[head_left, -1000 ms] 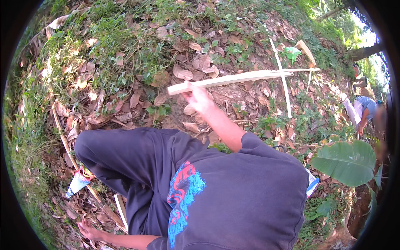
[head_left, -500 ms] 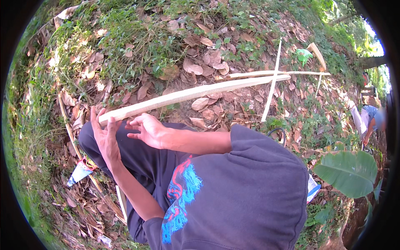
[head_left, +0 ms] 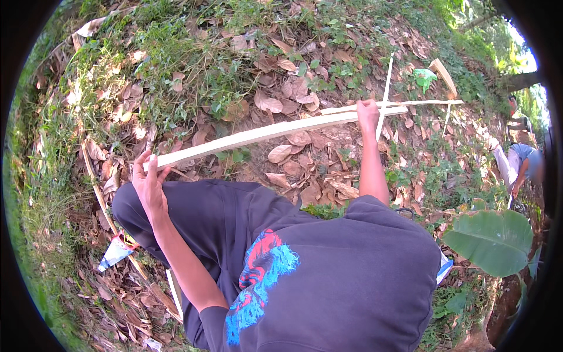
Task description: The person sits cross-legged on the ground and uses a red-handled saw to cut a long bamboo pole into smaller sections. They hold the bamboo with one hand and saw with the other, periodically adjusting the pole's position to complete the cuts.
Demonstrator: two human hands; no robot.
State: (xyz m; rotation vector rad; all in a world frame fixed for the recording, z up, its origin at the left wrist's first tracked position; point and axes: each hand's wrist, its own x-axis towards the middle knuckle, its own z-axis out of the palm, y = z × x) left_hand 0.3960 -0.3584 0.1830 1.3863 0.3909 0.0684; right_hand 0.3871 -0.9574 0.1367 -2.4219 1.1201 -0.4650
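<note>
A long, pale, squared wooden strip lies across in front of my folded legs, slightly bowed and rising toward the right. At its left end is my left hand, fingers and thumb closed about the tip. My right arm reaches out, and the right hand is closed around the strip close to its far right end, hiding a short stretch of it. Just beyond that hand, a thin pale stick crosses over the strip's end region. Another slim wooden strip lies behind on the leaves.
A curved piece of wood and a green plastic bag lie at the far right. A blue-and-white packet rests beside a long branch on the left. A broad green leaf and another person are at the right.
My right hand has gone from beside the left hand, fingers apart, out to the right and closed on the strip's far end. The left hand stays at the near end, the strip's tip shifting slightly right.
</note>
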